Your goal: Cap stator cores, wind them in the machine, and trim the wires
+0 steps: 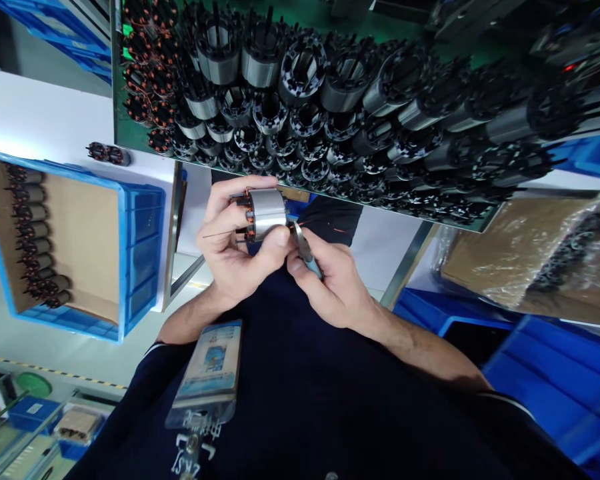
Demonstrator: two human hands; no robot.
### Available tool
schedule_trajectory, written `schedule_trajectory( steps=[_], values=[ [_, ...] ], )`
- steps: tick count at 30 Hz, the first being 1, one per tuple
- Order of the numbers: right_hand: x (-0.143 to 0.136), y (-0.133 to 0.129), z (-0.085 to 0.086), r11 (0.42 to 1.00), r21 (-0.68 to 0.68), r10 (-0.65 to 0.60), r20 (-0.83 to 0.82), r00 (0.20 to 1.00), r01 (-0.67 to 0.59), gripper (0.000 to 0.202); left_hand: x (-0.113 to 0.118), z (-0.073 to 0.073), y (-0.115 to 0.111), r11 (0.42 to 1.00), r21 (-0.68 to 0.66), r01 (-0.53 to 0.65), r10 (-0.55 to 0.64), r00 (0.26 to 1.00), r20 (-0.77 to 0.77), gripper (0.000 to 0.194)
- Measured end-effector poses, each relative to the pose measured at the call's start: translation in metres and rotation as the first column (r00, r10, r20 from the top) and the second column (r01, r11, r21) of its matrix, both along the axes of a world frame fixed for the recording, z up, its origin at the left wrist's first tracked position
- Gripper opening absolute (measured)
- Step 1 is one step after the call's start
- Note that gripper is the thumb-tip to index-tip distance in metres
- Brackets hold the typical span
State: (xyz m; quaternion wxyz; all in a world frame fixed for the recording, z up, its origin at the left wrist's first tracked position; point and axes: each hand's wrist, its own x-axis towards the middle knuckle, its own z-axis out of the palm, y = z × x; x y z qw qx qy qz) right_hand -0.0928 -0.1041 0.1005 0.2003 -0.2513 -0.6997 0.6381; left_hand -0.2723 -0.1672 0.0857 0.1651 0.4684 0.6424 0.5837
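My left hand (237,250) is wrapped round a motor stator (269,212), a silver metal cylinder with copper windings and black end parts. It is held on its side, and a thin wire sticks out to the left past my fingers. In my right hand (333,277) I grip a small pair of cutting pliers (306,250) with light blue handles. The jaws point up at the stator's right end, close to my left thumb. Whether they touch a wire there I cannot make out.
A green-surfaced bench (130,137) ahead bears many stator cores (270,110) and, at its left, copper-wound ones (153,60). To the left is a blue crate (143,250) with a row of wound stators (37,230). Plastic-wrapped cardboard (495,257) and blue bins (555,380) stand right.
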Motion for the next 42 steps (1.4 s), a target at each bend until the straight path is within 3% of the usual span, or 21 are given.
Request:
schedule_trajectory(
  steps=[4, 7, 8, 10, 13, 17, 19, 21, 24, 28, 31, 33, 34, 36, 37, 40, 42],
  values=[
    [-0.001, 0.003, -0.027, 0.992, -0.123, 0.036, 0.197, 0.980, -0.012, 0.023, -0.006, -0.040, -0.012, 0.997, -0.061, -0.046, 0.052, 0.993, 0.106, 0.034],
    [0.000, 0.007, -0.048, 0.987, -0.158, 0.057, 0.329, 0.943, -0.005, 0.030, -0.024, -0.069, -0.041, 0.979, -0.165, -0.118, 0.161, 0.945, 0.284, 0.035],
    [0.001, 0.008, -0.053, 0.987, -0.159, 0.067, 0.359, 0.931, -0.010, 0.032, -0.035, -0.075, -0.056, 0.964, -0.217, -0.152, 0.211, 0.936, 0.282, 0.042],
    [0.006, 0.009, -0.060, 0.987, -0.159, 0.090, 0.404, 0.910, -0.027, 0.034, -0.069, -0.079, -0.093, 0.902, -0.348, -0.255, 0.315, 0.941, 0.127, 0.059],
    [0.014, 0.011, -0.068, 0.985, -0.161, 0.135, 0.473, 0.871, -0.066, 0.036, -0.137, -0.062, -0.159, 0.717, -0.505, -0.481, 0.416, 0.876, -0.244, 0.065],
    [0.018, 0.012, -0.081, 0.975, -0.183, 0.204, 0.533, 0.821, -0.124, 0.036, -0.218, -0.031, -0.243, 0.407, -0.585, -0.702, 0.445, 0.711, -0.544, 0.033],
    [0.015, 0.011, -0.083, 0.966, -0.202, 0.248, 0.559, 0.791, -0.160, 0.038, -0.245, -0.030, -0.274, 0.239, -0.602, -0.762, 0.442, 0.637, -0.631, 0.018],
    [0.009, 0.009, -0.081, 0.954, -0.214, 0.297, 0.580, 0.758, -0.210, 0.041, -0.264, -0.039, -0.297, 0.103, -0.606, -0.789, 0.445, 0.581, -0.681, 0.016],
    [0.000, 0.008, -0.075, 0.933, -0.203, 0.360, 0.561, 0.745, -0.298, 0.042, -0.285, -0.055, -0.318, -0.029, -0.588, -0.809, 0.457, 0.512, -0.727, 0.022],
    [-0.007, 0.006, -0.072, 0.909, -0.158, 0.409, 0.526, 0.746, -0.386, 0.043, -0.300, -0.058, -0.330, -0.092, -0.511, -0.854, 0.477, 0.413, -0.776, 0.035],
    [-0.009, 0.003, -0.072, 0.916, -0.110, 0.387, 0.507, 0.771, -0.387, 0.041, -0.301, -0.046, -0.321, -0.073, -0.431, -0.900, 0.486, 0.345, -0.803, 0.057],
    [-0.011, 0.003, -0.071, 0.918, -0.108, 0.382, 0.496, 0.780, -0.381, 0.039, -0.298, -0.040, -0.302, -0.007, -0.373, -0.928, 0.486, 0.323, -0.812, 0.064],
    [-0.012, 0.003, -0.069, 0.916, -0.117, 0.390, 0.495, 0.777, -0.385, 0.039, -0.296, -0.038, -0.288, 0.052, -0.346, -0.937, 0.482, 0.327, -0.813, 0.065],
    [-0.014, 0.004, -0.066, 0.906, -0.134, 0.412, 0.497, 0.764, -0.401, 0.040, -0.292, -0.043, -0.250, 0.215, -0.315, -0.924, 0.458, 0.380, -0.803, 0.065],
    [-0.015, 0.004, -0.065, 0.905, -0.131, 0.413, 0.499, 0.762, -0.405, 0.040, -0.289, -0.049, -0.227, 0.324, -0.309, -0.894, 0.433, 0.430, -0.792, 0.064],
    [-0.017, 0.004, -0.060, 0.909, -0.104, 0.400, 0.494, 0.772, -0.404, 0.036, -0.281, -0.076, -0.149, 0.664, -0.318, -0.677, 0.273, 0.616, -0.739, 0.056],
    [-0.017, 0.003, -0.057, 0.909, -0.088, 0.396, 0.482, 0.781, -0.406, 0.032, -0.275, -0.096, -0.099, 0.780, -0.365, -0.508, 0.117, 0.691, -0.713, 0.048]
  ],
)
